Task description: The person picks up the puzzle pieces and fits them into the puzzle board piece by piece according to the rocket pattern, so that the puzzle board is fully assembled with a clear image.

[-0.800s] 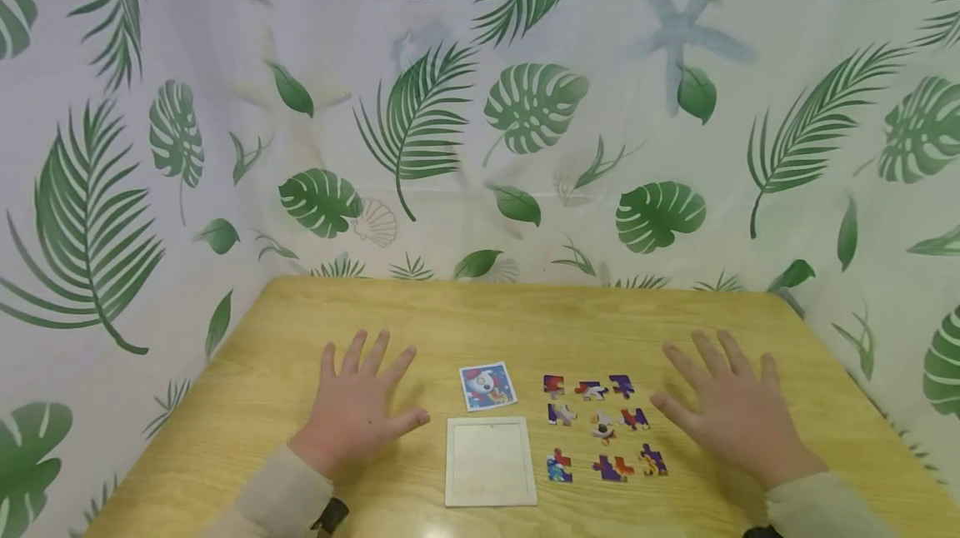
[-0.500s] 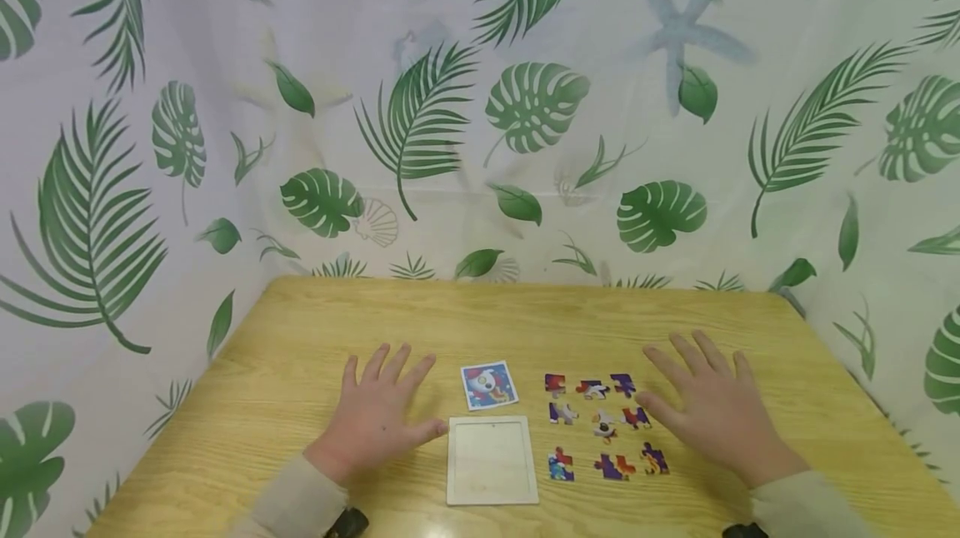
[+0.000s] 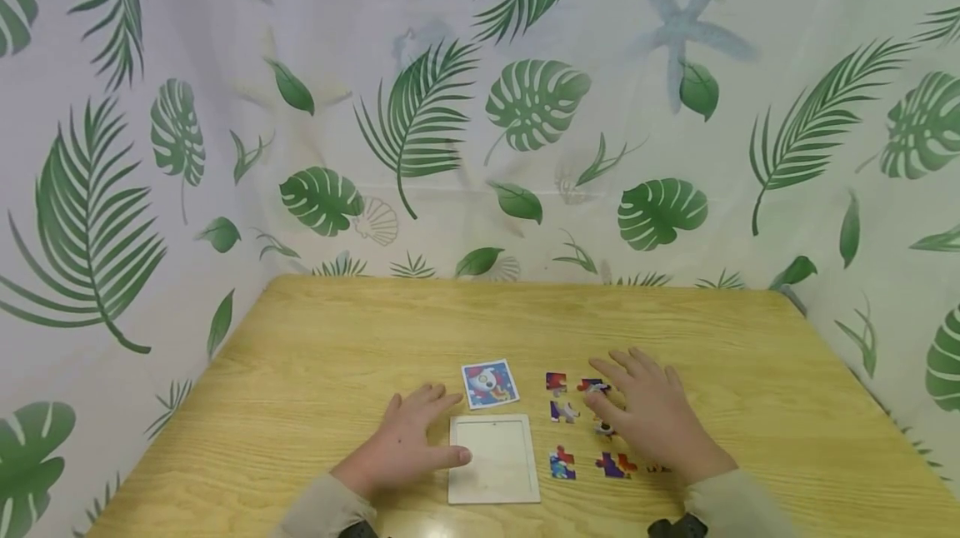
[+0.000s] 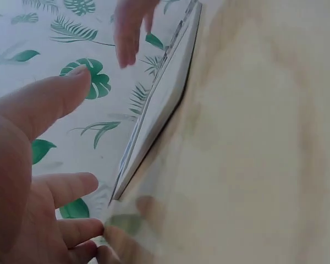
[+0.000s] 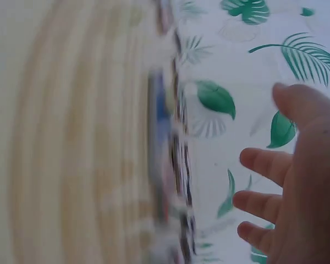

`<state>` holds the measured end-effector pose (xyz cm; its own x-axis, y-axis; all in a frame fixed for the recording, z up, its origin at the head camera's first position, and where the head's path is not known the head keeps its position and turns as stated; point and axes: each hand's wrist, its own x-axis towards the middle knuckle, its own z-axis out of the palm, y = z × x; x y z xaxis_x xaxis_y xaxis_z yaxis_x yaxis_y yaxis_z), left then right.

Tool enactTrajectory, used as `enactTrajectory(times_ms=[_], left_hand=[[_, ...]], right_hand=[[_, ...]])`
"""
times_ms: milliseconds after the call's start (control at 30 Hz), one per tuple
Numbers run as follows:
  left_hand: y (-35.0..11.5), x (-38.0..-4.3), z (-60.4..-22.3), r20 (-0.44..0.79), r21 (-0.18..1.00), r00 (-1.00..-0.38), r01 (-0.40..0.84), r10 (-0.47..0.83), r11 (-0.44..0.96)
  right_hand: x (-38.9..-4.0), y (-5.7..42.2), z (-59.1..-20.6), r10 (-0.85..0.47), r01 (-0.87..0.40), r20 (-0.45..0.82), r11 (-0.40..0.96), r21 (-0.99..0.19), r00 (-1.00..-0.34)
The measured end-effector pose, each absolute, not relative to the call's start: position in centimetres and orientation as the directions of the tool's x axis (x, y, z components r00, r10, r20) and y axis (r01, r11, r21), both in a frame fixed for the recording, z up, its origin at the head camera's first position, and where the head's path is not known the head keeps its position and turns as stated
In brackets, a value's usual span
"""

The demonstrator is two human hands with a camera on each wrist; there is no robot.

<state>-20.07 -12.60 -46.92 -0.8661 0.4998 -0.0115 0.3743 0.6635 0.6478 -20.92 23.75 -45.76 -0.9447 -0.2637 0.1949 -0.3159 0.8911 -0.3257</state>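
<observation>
In the head view my left hand (image 3: pixel 412 442) has its fingers spread at the left of a square white puzzle tray (image 3: pixel 453 471). Its thumb reaches over the tray's left rim, and no grip shows. Jigsaw pieces (image 3: pixel 562 464) with purple, red and white print lie in loose rows right of the tray. Above the right-hand ones is my right hand (image 3: pixel 652 417), fingers apart, hiding several pieces; whether a fingertip touches one I cannot tell. The right wrist view shows that hand (image 5: pixel 308 165) holding nothing, beside blurred pieces (image 5: pixel 160 110).
A small picture card (image 3: pixel 490 385) with a white cartoon dog on blue lies just behind the tray. All of it rests on a wooden table (image 3: pixel 337 321). A white curtain (image 3: pixel 450 213) with green leaf prints hangs along the back and both sides.
Both hands have moved inward: the left one rightward to the tray, the right one leftward until it covers several pieces. Tray, card and visible pieces have kept their places.
</observation>
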Motion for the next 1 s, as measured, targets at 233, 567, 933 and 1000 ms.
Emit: enactTrajectory(times_ms=[233, 567, 933, 1000], left_hand=[[-12.5, -19.6, -48.2, -0.007, 0.612, -0.835, 0.432, 0.551, 0.663], [-12.8, -19.2, -48.1, -0.042, 0.480, -0.788, 0.523, 0.614, 0.704], [-12.6, -18.9, -48.4, -0.031, 0.477, -0.806, 0.508, 0.591, 0.717], [-12.7, -19.0, -48.3, -0.019, 0.475, -0.810, 0.509, 0.586, 0.718]], right_hand=[[-22.4, 20.8, -47.1, -0.273, -0.330, 0.197, 0.866, -0.375, -0.942], [-24.2, 19.6, -48.0, -0.257, -0.310, 0.184, 0.869, -0.387, -0.949], [-24.4, 20.0, -48.5, -0.258, -0.299, 0.153, 0.867, -0.398, -0.954], [-24.5, 20.2, -48.6, -0.254, -0.300, 0.167, 0.870, -0.392, -0.953]])
